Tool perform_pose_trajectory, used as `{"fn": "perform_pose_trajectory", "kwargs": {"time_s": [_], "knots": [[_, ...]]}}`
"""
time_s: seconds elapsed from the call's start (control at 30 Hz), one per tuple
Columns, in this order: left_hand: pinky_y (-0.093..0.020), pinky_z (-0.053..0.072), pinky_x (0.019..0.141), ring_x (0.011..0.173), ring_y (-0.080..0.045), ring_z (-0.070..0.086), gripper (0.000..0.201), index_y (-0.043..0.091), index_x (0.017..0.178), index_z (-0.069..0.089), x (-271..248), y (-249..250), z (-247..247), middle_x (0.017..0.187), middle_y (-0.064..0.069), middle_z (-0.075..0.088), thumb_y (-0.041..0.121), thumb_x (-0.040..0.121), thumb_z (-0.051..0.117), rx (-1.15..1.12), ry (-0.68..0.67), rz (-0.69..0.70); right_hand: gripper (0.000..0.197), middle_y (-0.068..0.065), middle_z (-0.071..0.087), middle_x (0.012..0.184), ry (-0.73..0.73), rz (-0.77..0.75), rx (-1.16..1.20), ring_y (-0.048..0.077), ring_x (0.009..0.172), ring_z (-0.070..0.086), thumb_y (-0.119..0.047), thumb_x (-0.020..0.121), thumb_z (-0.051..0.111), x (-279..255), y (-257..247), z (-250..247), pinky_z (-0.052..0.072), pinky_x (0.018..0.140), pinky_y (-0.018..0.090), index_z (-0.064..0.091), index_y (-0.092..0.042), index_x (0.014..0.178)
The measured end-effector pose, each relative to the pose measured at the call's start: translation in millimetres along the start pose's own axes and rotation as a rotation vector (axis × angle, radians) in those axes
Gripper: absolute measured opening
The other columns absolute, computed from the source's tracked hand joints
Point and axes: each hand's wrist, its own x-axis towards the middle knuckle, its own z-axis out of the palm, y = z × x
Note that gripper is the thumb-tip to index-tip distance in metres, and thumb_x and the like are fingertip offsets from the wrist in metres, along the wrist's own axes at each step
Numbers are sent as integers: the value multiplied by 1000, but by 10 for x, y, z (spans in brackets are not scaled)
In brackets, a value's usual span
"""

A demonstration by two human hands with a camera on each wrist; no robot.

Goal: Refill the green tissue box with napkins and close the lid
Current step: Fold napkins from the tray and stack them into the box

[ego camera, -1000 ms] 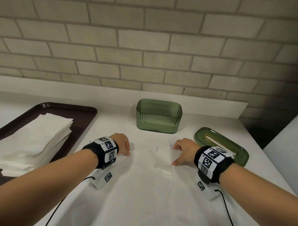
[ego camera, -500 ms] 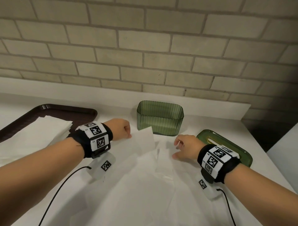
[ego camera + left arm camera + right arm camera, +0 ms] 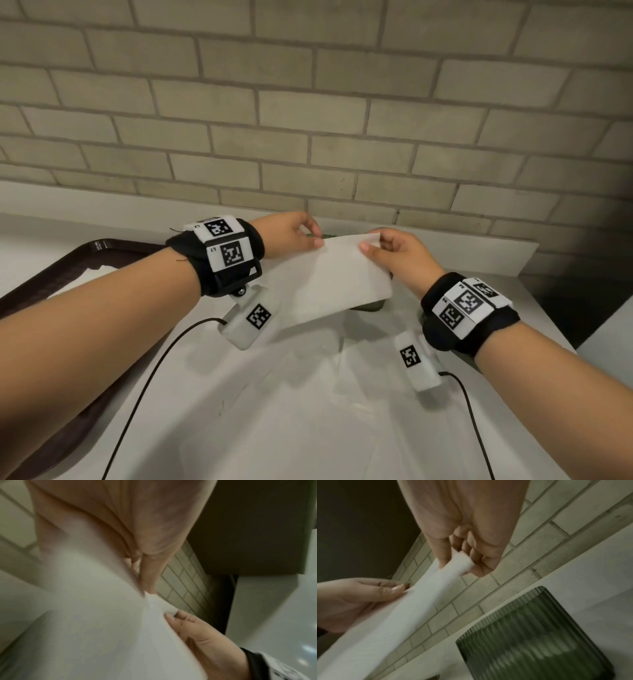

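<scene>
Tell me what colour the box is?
Dark see-through green, with ribbed sides. The box shows best in the right wrist view.

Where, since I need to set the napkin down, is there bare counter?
Bare counter lies right of the box, toward the wall, and behind the tray. The middle is crowded: left hand and right hand hold a napkin above the box; loose sheets cover the near counter.

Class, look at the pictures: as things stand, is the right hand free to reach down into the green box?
Probably not yet. The right hand and left hand both pinch the napkin, which is held in front of the open green box. The box itself stands uncovered.
</scene>
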Motion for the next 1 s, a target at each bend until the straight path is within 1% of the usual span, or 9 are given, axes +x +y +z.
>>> {"fn": "perform_pose_trajectory", "kwargs": {"time_s": [0.1,0.2,0.23,0.33,0.43,0.5,0.6,0.77,1.0], "knots": [[-23,53,68,83,-16,62,41,15,120,51,141,-58,-16,95,-1,62,36,87,63,-136,-75,-93,25,17,69,94,171,45,-35,22,81,63,-17,90,63,168,51,-156,52,79,36,63,5,103],[-14,50,45,53,-7,61,40,5,117,53,325,-99,18,76,-1,61,24,85,68,-255,39,-123,30,9,63,102,298,100,-133,22,91,59,-21,88,65,341,120,-267,48,78,29,61,-4,112],[-16,52,47,55,-10,61,42,4,119,52,397,-113,40,78,-3,62,22,85,68,-307,104,-143,35,7,61,105,341,121,-171,20,92,57,-22,87,65,388,146,-286,47,79,28,59,-7,118],[-34,58,75,81,-24,67,47,8,121,52,622,-123,126,100,-10,65,22,81,72,-432,238,-217,40,2,56,100,443,145,-230,17,88,54,-22,86,67,469,181,-272,42,78,25,54,-16,123],[-30,55,79,85,-25,64,45,12,115,56,822,-125,194,106,-8,63,28,78,74,-276,303,-243,39,1,56,94,495,145,-239,17,84,54,-19,84,68,547,243,-209,41,73,23,53,-15,121],[-26,48,77,95,-24,62,44,14,113,56,927,-138,237,115,-6,61,29,77,75,-184,295,-245,35,3,57,92,490,137,-281,19,81,55,-17,85,67,613,304,-162,40,70,23,55,-12,117],[-29,47,81,104,-26,61,43,12,114,53,1041,-160,297,119,-9,61,22,78,74,-121,269,-244,28,4,57,93,436,135,-383,21,82,56,-13,86,65,703,400,-107,40,70,22,60,-8,113],[-30,47,84,106,-27,60,39,11,116,50,1157,-247,405,121,-11,59,18,83,69,16,211,-223,25,13,60,118,268,107,-648,28,109,56,-12,89,59,786,552,-47,41,90,25,64,-8,114],[-29,45,81,106,-27,59,43,11,117,49,1207,-316,543,119,-11,58,22,82,71,137,163,-203,27,13,57,124,187,144,-750,27,112,56,-12,90,59,838,664,-63,43,94,27,64,-8,116]]}}
